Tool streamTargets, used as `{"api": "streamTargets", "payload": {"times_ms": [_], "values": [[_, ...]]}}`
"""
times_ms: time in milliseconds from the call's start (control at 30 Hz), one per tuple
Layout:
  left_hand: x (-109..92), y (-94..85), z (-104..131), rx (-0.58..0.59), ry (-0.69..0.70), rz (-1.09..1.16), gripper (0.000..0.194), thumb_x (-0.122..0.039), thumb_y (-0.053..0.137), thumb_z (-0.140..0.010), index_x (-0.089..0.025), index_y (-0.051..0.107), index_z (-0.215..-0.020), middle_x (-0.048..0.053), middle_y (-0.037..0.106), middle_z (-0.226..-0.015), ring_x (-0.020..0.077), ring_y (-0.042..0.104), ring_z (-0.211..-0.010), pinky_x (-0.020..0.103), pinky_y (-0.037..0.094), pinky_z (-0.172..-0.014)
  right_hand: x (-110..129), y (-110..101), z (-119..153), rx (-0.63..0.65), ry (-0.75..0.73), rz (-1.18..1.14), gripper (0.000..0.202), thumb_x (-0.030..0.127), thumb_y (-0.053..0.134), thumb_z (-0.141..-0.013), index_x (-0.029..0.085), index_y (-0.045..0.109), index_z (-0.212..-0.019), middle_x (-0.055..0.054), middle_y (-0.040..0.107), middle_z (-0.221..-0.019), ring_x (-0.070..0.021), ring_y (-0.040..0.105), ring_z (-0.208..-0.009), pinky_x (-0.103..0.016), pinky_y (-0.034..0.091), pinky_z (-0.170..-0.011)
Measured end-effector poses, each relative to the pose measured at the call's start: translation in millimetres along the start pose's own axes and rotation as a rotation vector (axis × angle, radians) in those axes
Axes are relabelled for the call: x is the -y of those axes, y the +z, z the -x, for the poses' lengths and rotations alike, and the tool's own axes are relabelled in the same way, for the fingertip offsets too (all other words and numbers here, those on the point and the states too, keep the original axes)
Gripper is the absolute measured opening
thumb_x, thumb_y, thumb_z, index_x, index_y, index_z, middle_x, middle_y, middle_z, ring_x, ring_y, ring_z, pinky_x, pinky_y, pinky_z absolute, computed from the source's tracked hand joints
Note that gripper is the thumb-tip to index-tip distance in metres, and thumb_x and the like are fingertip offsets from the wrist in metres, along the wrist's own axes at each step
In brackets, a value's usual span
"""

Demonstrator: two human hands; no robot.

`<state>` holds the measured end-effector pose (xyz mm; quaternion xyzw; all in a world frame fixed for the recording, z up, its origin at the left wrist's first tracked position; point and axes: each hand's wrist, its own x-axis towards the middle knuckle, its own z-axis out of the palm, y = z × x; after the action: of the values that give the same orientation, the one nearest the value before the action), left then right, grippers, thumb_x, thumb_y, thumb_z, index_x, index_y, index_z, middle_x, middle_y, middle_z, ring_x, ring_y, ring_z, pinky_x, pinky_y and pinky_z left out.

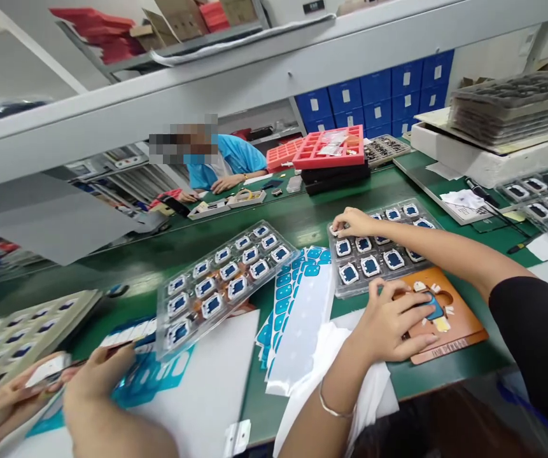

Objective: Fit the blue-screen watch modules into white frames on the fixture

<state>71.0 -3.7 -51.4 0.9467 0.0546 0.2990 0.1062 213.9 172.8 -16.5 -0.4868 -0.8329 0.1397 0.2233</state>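
At the lower left, my left hand (9, 404) is closed on a small white part (48, 370) with a dark edge. My right hand (95, 375), smeared by motion, pinches a thin dark tool (77, 364); its tip meets the part's edge, and its exact kind is unclear. Beneath and beyond my hands lie blue film pieces (159, 378) with cut-outs, on a white sheet (216, 388). A clear plastic tray (216, 324) of white-framed, dark blue parts is tilted over the sheet's far edge. To the left stand stacked beige trays (49, 318) with dark-centred pockets.
On the right, a co-worker's hands work at another clear tray (345, 289) and a brown board (469, 327). Blue sticker sheets (302, 343) lie between us. Across the green bench (159, 245) sits a person in blue (242, 152). Red trays (321, 149) stand at the back.
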Motion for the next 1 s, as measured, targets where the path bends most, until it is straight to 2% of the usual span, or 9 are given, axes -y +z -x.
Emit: {"api": "streamTargets", "payload": {"times_ms": [133,233,333,433,533,733,867,933,1000], "values": [[-1,-2.3,0,-0.008,0.011,0.000,0.042,-0.051,0.048,-0.097,-0.019,0.067,-0.116,0.005,0.069,-0.123,0.0264,0.048,-0.111,0.043,0.025,-0.089,8,-21,28,-0.108,-0.045,-0.166,0.024,0.033,0.067,-0.086,0.017,0.073,-0.103,-0.006,0.071,-0.094,-0.0191,0.063,-0.087,-0.028,0.046,-0.076],[-1,-3.8,-1,-0.002,0.012,0.005,0.041,-0.050,0.050,-0.096,-0.019,0.067,-0.116,0.005,0.069,-0.124,0.0262,0.048,-0.111,0.043,0.026,-0.089,9,-39,75,-0.163,-0.087,-0.264,0.031,0.041,0.060,-0.092,0.018,0.072,-0.108,-0.007,0.070,-0.101,-0.0192,0.064,-0.091,-0.029,0.050,-0.075],[1,-6.4,-1,-0.001,0.004,0.035,0.042,-0.052,0.053,-0.093,-0.020,0.067,-0.117,0.004,0.069,-0.123,0.0267,0.048,-0.111,0.044,0.027,-0.090,6,-54,134,-0.200,-0.201,-0.370,0.026,0.042,0.065,-0.090,0.020,0.076,-0.097,-0.007,0.071,-0.098,-0.0192,0.065,-0.091,-0.032,0.052,-0.081],[2,-9.5,-2,-0.002,-0.020,0.078,0.043,-0.054,0.056,-0.089,-0.020,0.068,-0.115,0.005,0.070,-0.121,0.0283,0.048,-0.110,0.044,0.028,-0.091,7,-66,187,-0.172,-0.185,-0.390,0.020,0.037,0.071,-0.088,0.021,0.077,-0.099,-0.006,0.073,-0.097,-0.0185,0.068,-0.089,-0.033,0.054,-0.083],[2,-11.6,-4,0.011,-0.047,0.103,0.044,-0.055,0.056,-0.089,-0.020,0.068,-0.113,0.007,0.071,-0.118,0.0290,0.049,-0.108,0.045,0.030,-0.091,15,-69,221,-0.080,-0.102,-0.353,0.024,0.040,0.067,-0.092,0.020,0.076,-0.103,-0.007,0.074,-0.099,-0.0191,0.070,-0.090,-0.031,0.056,-0.079],[-1,-13.1,-8,-0.011,-0.037,0.071,0.040,-0.052,0.056,-0.090,-0.020,0.068,-0.110,0.007,0.072,-0.113,0.0278,0.049,-0.104,0.044,0.030,-0.088,30,-56,242,-0.134,-0.171,-0.206,0.029,0.043,0.060,-0.097,0.019,0.075,-0.093,-0.004,0.074,-0.083,-0.0146,0.067,-0.072,-0.026,0.050,-0.067],[-1,-14.3,-9,-0.017,-0.031,0.061,0.037,-0.050,0.056,-0.090,-0.020,0.067,-0.108,0.007,0.073,-0.107,0.0271,0.050,-0.101,0.044,0.030,-0.086,35,-55,247,-0.080,-0.193,-0.233,0.032,0.044,0.059,-0.098,0.016,0.073,-0.097,0.000,0.064,-0.064,-0.0104,0.056,-0.054,-0.023,0.040,-0.052],[-1,-14.7,-9,-0.012,-0.030,0.055,0.037,-0.049,0.055,-0.091,-0.020,0.067,-0.109,0.008,0.073,-0.107,0.0274,0.051,-0.101,0.044,0.030,-0.087,33,-59,248,-0.084,-0.185,-0.278,0.031,0.043,0.063,-0.096,0.015,0.072,-0.103,0.000,0.062,-0.065,-0.0104,0.056,-0.056,-0.022,0.042,-0.053],[-1,-14.8,-9,-0.004,-0.025,0.045,0.037,-0.049,0.053,-0.092,-0.019,0.067,-0.109,0.009,0.072,-0.107,0.0278,0.050,-0.102,0.045,0.031,-0.087,30,-65,247,-0.099,-0.184,-0.284,0.029,0.043,0.067,-0.092,0.017,0.072,-0.104,-0.005,0.067,-0.084,-0.0143,0.062,-0.075,-0.026,0.049,-0.069]]}}
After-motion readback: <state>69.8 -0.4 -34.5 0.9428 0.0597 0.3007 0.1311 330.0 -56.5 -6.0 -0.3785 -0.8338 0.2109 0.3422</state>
